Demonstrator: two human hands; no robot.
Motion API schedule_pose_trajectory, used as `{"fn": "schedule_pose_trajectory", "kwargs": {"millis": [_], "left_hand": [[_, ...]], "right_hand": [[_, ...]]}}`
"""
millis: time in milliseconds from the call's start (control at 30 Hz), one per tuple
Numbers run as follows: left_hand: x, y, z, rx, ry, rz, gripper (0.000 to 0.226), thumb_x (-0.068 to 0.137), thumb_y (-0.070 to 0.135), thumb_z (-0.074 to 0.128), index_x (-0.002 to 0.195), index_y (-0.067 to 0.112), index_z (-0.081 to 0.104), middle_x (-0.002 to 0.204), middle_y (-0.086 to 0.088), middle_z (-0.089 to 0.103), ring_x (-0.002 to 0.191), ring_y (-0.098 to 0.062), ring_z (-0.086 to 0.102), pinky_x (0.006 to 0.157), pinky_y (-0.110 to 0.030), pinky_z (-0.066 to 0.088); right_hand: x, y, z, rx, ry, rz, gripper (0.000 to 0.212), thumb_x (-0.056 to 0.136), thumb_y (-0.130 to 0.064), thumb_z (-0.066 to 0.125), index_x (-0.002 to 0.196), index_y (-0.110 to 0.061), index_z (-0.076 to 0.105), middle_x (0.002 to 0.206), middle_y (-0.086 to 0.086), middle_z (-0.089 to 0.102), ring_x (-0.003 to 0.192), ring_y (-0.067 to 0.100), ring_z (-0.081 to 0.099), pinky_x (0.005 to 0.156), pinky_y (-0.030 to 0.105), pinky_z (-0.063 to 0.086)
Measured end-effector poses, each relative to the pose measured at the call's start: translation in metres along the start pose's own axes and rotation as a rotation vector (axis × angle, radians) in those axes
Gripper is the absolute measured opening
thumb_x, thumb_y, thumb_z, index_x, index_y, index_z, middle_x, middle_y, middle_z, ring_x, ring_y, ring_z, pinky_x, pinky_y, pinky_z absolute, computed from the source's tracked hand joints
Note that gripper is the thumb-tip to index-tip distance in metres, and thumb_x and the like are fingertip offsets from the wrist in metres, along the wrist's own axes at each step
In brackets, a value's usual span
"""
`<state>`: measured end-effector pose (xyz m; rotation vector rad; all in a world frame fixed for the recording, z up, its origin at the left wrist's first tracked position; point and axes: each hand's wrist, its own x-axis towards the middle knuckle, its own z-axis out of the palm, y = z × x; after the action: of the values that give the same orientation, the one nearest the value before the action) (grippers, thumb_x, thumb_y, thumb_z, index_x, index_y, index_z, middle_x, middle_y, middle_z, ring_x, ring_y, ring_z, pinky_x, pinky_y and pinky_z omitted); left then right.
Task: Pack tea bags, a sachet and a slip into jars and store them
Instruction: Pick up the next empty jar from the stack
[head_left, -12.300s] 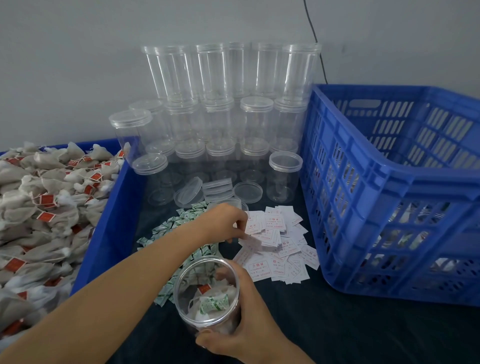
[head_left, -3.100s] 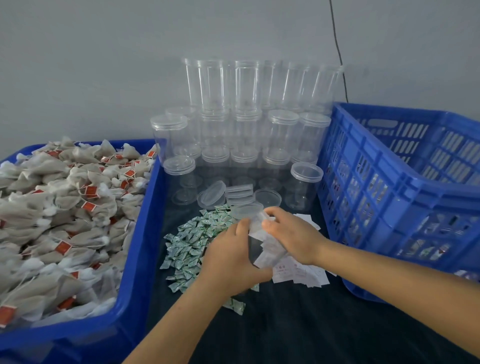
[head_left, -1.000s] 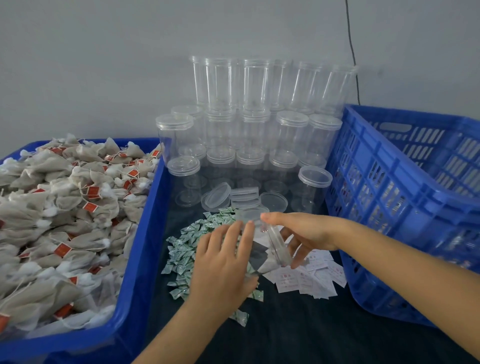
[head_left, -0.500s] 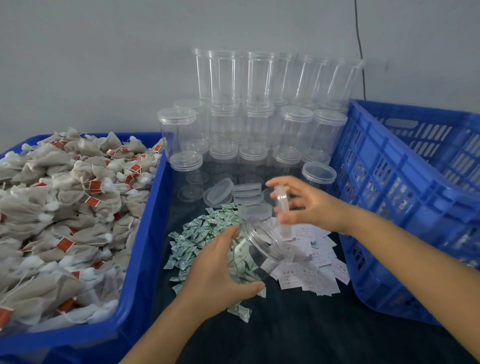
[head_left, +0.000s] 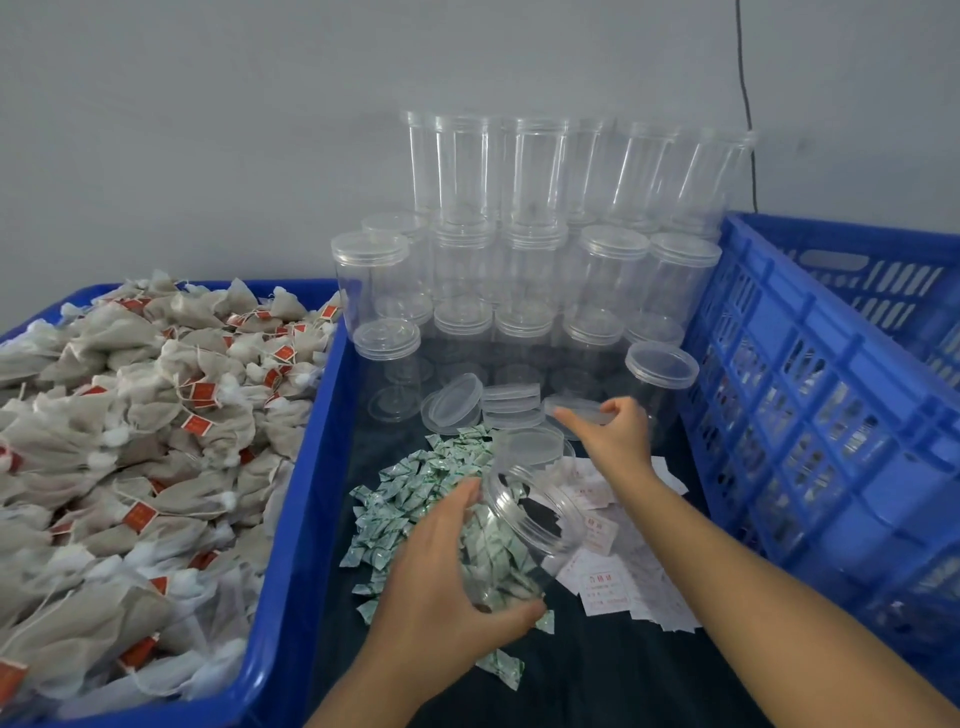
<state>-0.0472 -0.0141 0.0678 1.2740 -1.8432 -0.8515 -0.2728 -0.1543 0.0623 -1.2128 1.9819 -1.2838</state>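
Left hand (head_left: 447, 587) is gripping a tilted, open clear plastic jar (head_left: 519, 540) above green sachets (head_left: 415, 499); right hand (head_left: 613, 436) is pinching a clear round lid (head_left: 576, 410) near the desk's (head_left: 597, 675) far edge.

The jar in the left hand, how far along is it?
Done: the jar is uncapped. In hand: the left hand grips it tilted and empty, while the right hand holds its lid by the loose lids. Left: tea bags, a sachet, a slip, capping, storing.

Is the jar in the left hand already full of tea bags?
No, the jar held by the left hand is clear and empty, its mouth open.
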Motion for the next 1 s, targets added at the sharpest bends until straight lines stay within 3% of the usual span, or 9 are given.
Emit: {"fn": "schedule_pose_trajectory", "kwargs": {"millis": [200, 400, 467, 567, 667, 800, 867, 933, 1000], "left_hand": [[-0.004, -0.004, 0.0, 0.014, 0.005, 0.009, 0.11, 0.052, 0.065, 0.077, 0.142, 0.051, 0.015, 0.132, 0.043, 0.03, 0.128, 0.013, 0.03, 0.108, -0.031, 0.038], [-0.002, -0.005, 0.0, -0.029, 0.001, -0.032, 0.112, 0.049, 0.066, 0.078, 0.14, 0.053, 0.014, 0.133, 0.042, 0.032, 0.129, 0.012, 0.031, 0.109, -0.032, 0.038], [-0.002, -0.004, 0.001, -0.024, 0.003, -0.035, 0.111, 0.048, 0.066, 0.079, 0.137, 0.057, 0.012, 0.132, 0.045, 0.029, 0.129, 0.013, 0.03, 0.109, -0.032, 0.037], [-0.004, -0.001, 0.002, -0.007, 0.01, -0.047, 0.111, 0.047, 0.066, 0.078, 0.135, 0.061, 0.011, 0.121, 0.054, 0.02, 0.126, 0.016, 0.027, 0.109, -0.031, 0.037], [-0.006, 0.003, 0.003, -0.022, 0.035, -0.106, 0.119, 0.041, 0.068, 0.077, 0.139, 0.055, 0.011, 0.115, 0.048, 0.015, 0.12, 0.01, 0.03, 0.109, -0.032, 0.036], [-0.008, 0.016, 0.002, -0.083, 0.098, -0.169, 0.109, 0.037, 0.07, 0.077, 0.123, 0.065, 0.009, 0.111, 0.039, 0.016, 0.108, 0.015, 0.033, 0.101, -0.024, 0.031], [-0.008, 0.021, 0.0, -0.124, 0.163, -0.212, 0.113, 0.039, 0.069, 0.08, 0.13, 0.057, 0.015, 0.12, 0.028, 0.026, 0.11, 0.01, 0.037, 0.104, -0.027, 0.033], [-0.008, 0.028, -0.004, -0.121, 0.213, -0.23, 0.118, 0.039, 0.071, 0.079, 0.138, 0.043, 0.022, 0.128, 0.02, 0.037, 0.117, -0.001, 0.041, 0.108, -0.036, 0.037], [-0.01, 0.035, -0.008, -0.088, 0.243, -0.202, 0.11, 0.044, 0.069, 0.08, 0.136, 0.038, 0.028, 0.126, 0.02, 0.042, 0.121, -0.005, 0.041, 0.105, -0.038, 0.041]], "right_hand": [[0.008, 0.01, 0.019, -0.002, -0.002, 0.138, 0.063, 0.079, -0.04, 0.081, 0.123, -0.007, 0.05, 0.138, 0.014, 0.044, 0.117, 0.031, 0.053, 0.1, 0.047, 0.049], [0.021, 0.006, 0.017, -0.193, -0.102, 0.196, 0.069, 0.084, -0.049, 0.072, 0.14, -0.018, 0.046, 0.142, 0.008, 0.051, 0.129, 0.034, 0.048, 0.106, 0.048, 0.036], [0.024, 0.005, 0.016, -0.166, -0.127, 0.208, 0.067, 0.087, -0.043, 0.07, 0.143, -0.017, 0.043, 0.143, 0.008, 0.05, 0.127, 0.034, 0.049, 0.106, 0.049, 0.04], [0.023, 0.002, 0.01, -0.079, -0.129, 0.207, 0.061, 0.091, -0.033, 0.067, 0.143, -0.012, 0.043, 0.141, 0.011, 0.052, 0.121, 0.032, 0.054, 0.093, 0.039, 0.046], [0.011, -0.007, -0.002, -0.038, -0.151, 0.153, 0.055, 0.093, -0.026, 0.064, 0.142, -0.011, 0.045, 0.139, 0.01, 0.053, 0.113, 0.027, 0.054, 0.083, 0.033, 0.04], [-0.033, -0.029, -0.026, 0.114, -0.283, 0.022, 0.039, 0.093, -0.032, 0.066, 0.13, -0.023, 0.057, 0.127, -0.004, 0.06, 0.109, 0.014, 0.057, 0.082, 0.027, 0.046], [-0.066, -0.037, -0.037, 0.245, -0.434, -0.031, 0.032, 0.088, -0.046, 0.068, 0.114, -0.028, 0.064, 0.114, -0.006, 0.071, 0.104, 0.013, 0.067, 0.083, 0.023, 0.052], [-0.097, -0.041, -0.045, 0.371, -0.593, -0.093, 0.059, 0.074, -0.065, 0.068, 0.118, -0.026, 0.064, 0.11, -0.005, 0.074, 0.102, 0.012, 0.07, 0.084, 0.023, 0.056], [-0.12, -0.043, -0.047, 0.423, -0.709, -0.145, 0.09, 0.057, -0.076, 0.076, 0.13, -0.027, 0.056, 0.12, -0.003, 0.071, 0.108, 0.011, 0.068, 0.09, 0.028, 0.055]]}}
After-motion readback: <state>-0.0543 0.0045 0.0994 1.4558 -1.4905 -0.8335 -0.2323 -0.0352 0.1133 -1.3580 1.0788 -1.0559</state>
